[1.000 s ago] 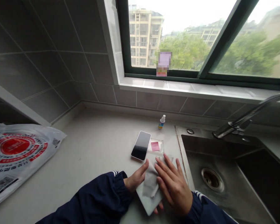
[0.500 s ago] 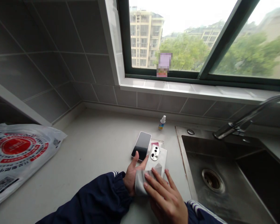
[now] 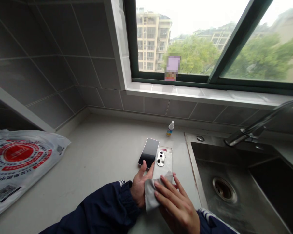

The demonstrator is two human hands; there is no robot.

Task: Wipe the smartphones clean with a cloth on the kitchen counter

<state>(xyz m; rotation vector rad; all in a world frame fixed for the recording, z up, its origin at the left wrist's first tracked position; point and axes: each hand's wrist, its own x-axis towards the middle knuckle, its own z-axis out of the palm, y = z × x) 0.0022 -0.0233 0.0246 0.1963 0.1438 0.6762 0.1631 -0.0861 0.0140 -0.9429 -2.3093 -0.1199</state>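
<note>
My left hand supports a white phone from below, thumb out to the side. The phone's back faces up, with its round silver camera module at the far end. A grey cleaning cloth covers the phone's near part. On top of it my right hand presses with outstretched fingers, holding the cloth against the phone. Just beyond my left thumb, a second phone lies on the counter with its dark screen up. Partly hidden behind the white phone is what looks like a clear phone case.
A small spray bottle stands farther back on the white counter. To the right is a steel sink with a faucet. A printed plastic bag lies at the left. A window is set in the tiled wall ahead.
The cloth and my right hand have shifted slightly right over the phone. The white phone has turned a little and sits slightly farther left at its camera end.
</note>
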